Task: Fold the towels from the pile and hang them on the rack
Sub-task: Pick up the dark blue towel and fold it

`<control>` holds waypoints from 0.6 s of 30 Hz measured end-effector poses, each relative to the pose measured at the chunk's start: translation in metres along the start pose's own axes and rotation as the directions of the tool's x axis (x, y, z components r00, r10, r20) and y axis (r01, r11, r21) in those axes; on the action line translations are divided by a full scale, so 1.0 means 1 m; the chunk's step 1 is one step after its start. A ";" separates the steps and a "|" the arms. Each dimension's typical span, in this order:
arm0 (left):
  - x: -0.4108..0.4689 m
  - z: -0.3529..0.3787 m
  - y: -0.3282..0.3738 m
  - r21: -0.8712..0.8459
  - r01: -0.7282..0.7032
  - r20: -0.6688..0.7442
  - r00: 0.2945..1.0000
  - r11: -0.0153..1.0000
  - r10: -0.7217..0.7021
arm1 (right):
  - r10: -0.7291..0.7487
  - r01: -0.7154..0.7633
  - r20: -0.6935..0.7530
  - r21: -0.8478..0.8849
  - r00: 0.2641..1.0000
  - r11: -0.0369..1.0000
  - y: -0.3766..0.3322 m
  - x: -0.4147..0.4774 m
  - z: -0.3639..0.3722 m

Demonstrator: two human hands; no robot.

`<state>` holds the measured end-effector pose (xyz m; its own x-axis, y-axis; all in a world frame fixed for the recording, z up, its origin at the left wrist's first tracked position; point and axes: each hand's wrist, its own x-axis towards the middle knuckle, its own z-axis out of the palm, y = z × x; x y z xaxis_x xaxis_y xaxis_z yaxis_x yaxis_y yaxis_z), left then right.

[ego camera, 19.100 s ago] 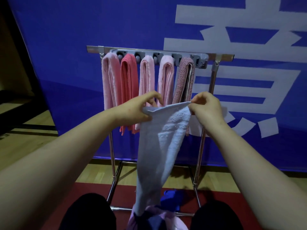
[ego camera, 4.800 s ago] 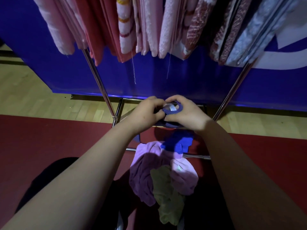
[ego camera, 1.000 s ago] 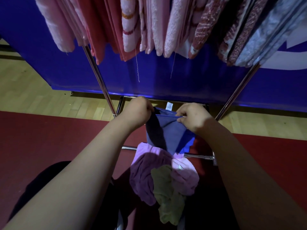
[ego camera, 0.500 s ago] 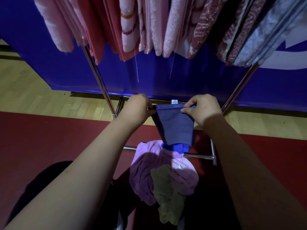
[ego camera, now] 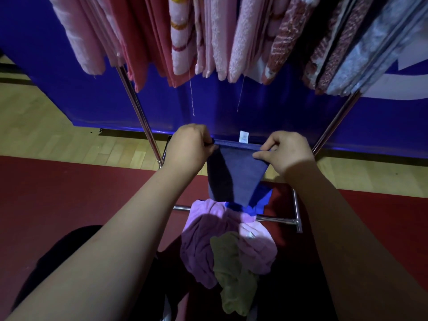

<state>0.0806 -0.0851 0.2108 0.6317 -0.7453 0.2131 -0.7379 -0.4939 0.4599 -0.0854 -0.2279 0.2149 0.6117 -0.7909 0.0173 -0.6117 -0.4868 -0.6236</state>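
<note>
Left hand (ego camera: pixel 188 149): my fingers are closed around the left corner of the blue towel's top edge.
Right hand (ego camera: pixel 286 150): my thumb and fingers (ego camera: pixel 259 155) pinch the right corner of that same edge.
Blue towel (ego camera: pixel 234 174): I hold it up between both hands, its top edge pulled straight and level. The cloth hangs down and narrows to a point just above the pile. A small white tag (ego camera: pixel 243 137) stands up from the middle of the top edge.
Pile (ego camera: pixel 231 249): on the floor between my knees, below the blue towel. A crumpled lilac towel (ego camera: pixel 199 249) lies under an olive-green one (ego camera: pixel 231 272). A brighter blue cloth (ego camera: pixel 261 202) shows at the far end, partly behind the towel I hold.
Rack (ego camera: pixel 139 112): shiny metal legs slant down on the left and on the right, and a low crossbar runs across the floor under the pile's far end.
Hung towels (ego camera: pixel 240 35): a crowded row along the top of the view, above my hands and well apart from them. Pale pink and coral red on the left, pink with striped bands in the middle, speckled red-brown and then grey-blue on the right. Two loose threads dangle from the middle ones.
Backdrop (ego camera: pixel 69 93): a deep blue banner behind the rack.
Floor (ego camera: pixel 46 193): a dark red mat near me, pale wood boards beyond it.
</note>
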 end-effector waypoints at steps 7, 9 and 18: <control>0.000 -0.002 0.003 -0.104 0.126 0.109 0.987 0.987 -0.115 | -0.025 0.022 0.019 0.116 1.000 0.993 0.001 0.003 -0.001; -0.003 -0.003 0.002 -0.227 0.131 0.129 0.986 0.965 -0.104 | -0.031 0.027 0.016 0.185 0.999 0.982 0.002 0.004 0.000; -0.009 0.003 0.011 -0.356 -0.123 0.273 0.934 0.926 0.229 | -0.005 0.011 -0.023 0.289 1.000 0.957 0.000 0.002 0.011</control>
<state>0.0660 -0.0854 0.2120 0.3565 -0.9318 0.0688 -0.6767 -0.2068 0.7066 -0.0783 -0.2254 0.2061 0.6031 -0.7967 0.0381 -0.4336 -0.3675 -0.8228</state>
